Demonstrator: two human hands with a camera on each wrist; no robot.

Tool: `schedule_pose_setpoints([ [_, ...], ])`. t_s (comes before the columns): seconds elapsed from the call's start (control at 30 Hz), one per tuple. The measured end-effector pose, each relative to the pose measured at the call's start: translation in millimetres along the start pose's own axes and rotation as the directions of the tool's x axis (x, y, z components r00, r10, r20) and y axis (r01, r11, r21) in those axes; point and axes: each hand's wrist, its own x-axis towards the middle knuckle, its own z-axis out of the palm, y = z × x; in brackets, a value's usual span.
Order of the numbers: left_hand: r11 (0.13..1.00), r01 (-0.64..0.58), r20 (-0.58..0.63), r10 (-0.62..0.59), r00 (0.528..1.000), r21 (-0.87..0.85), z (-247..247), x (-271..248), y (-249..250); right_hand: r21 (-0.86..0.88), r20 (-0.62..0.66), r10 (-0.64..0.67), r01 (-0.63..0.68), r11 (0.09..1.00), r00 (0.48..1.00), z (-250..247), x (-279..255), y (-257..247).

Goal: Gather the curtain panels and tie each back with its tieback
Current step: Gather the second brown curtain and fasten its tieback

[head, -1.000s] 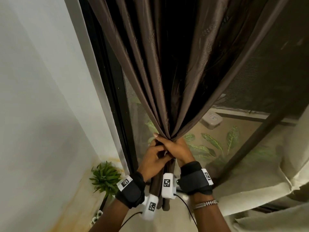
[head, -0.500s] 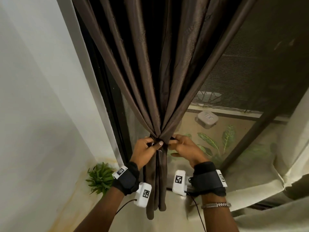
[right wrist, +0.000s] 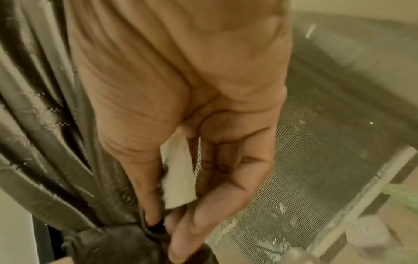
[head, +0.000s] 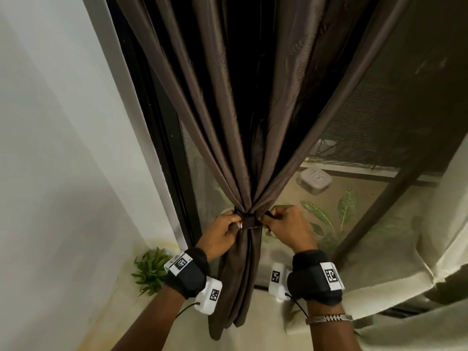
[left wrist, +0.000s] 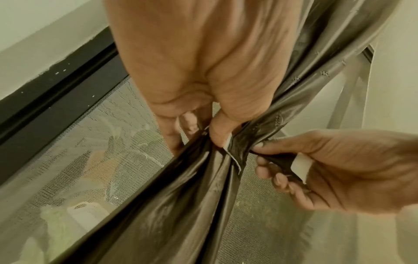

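A dark brown curtain panel (head: 243,122) hangs in front of the screened window, bunched to a narrow waist. A matching brown tieback (head: 249,221) is wrapped around that waist. My left hand (head: 224,234) pinches the tieback's left end against the bunch; the left wrist view shows its thumb on a white patch (left wrist: 228,142). My right hand (head: 286,229) pinches the other end of the tieback (left wrist: 280,160), which carries a white patch (right wrist: 178,176). Below the band the curtain tail (head: 238,287) hangs between my wrists.
A white wall (head: 63,148) and black window frame (head: 162,148) stand at the left. A small green plant (head: 152,269) sits on the floor by the frame. A cream curtain (head: 417,249) hangs at the right. Potted leaves (head: 347,206) show behind the mesh screen.
Both hands have moved apart from one clasp on the bunch to either side of it. The tieback now shows wrapped around the waist, with one end in each hand.
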Motion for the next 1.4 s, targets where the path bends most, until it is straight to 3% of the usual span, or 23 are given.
schedule_pose_setpoints([
  [0.17, 0.983, -0.119, -0.082, 0.131, 0.988, 0.139, -1, -7, 5, 0.394, 0.222, 0.115, -0.197, 0.898, 0.968, 3, -6, -10],
  [0.3, 0.983, -0.104, -0.162, 0.129, 0.978, 0.154, -4, -11, 15, 0.451, 0.288, 0.12, -0.246, 0.858, 0.95, 4, -12, -14],
  [0.43, 0.985, -0.108, -0.038, 0.114, 0.993, 0.137, -6, -12, 15, 0.508, 0.299, 0.139, -0.281, 0.815, 0.944, 4, -14, -13],
  [0.57, 0.992, -0.121, 0.033, 0.122, 0.992, -0.045, -3, -15, 17, 0.527, 0.326, 0.146, -0.308, 0.792, 0.934, 1, -14, -11],
  [0.73, 0.978, -0.096, 0.005, 0.099, 0.995, -0.185, 0, -16, 14, 0.6, 0.357, 0.123, -0.328, 0.73, 0.926, 1, -16, -8],
  [0.93, 0.988, -0.081, -0.017, 0.079, 0.997, -0.13, -4, -22, 9, 0.62, 0.39, 0.091, -0.334, 0.71, 0.916, 3, -19, -8],
  [1.1, 0.999, -0.042, -0.171, 0.035, 0.985, -0.033, -6, -22, 2, 0.769, 0.477, 0.044, -0.441, 0.462, 0.878, -10, -14, -18],
  [1.17, 0.996, -0.067, -0.247, 0.08, 0.966, 0.061, -5, -26, 12, 0.78, 0.477, 0.043, -0.446, 0.439, 0.878, -11, -14, -20],
  [1.3, 0.959, -0.15, -0.497, 0.254, 0.83, 0.239, -5, -34, 30, 0.789, 0.492, 0.055, -0.472, 0.393, 0.869, -6, -14, -19],
  [1.4, 0.898, -0.189, -0.491, 0.382, 0.783, 0.399, -2, -32, 32, 0.774, 0.503, 0.052, -0.476, 0.418, 0.863, -7, -12, -16],
])
